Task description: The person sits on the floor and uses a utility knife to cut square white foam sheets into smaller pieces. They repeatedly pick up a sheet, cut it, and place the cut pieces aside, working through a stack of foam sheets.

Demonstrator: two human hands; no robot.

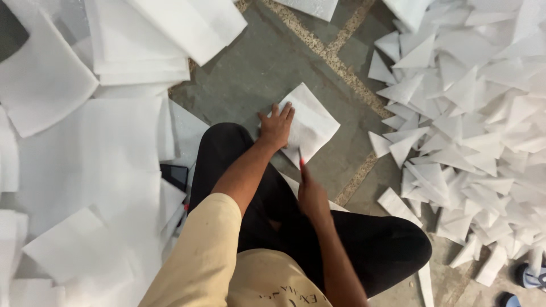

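I am pressing my left hand flat on a white foam square on the floor, my right hand gripping a cutter. Many cut triangles are lying right; uncut sheets are waiting left.

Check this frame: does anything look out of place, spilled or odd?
A dark phone-like slab lies half buried among white sheets beside the knee. Cut triangles sprawl in a loose heap across the floor. The left hand presses a square sheet; the right hand holds a red-tipped blade.
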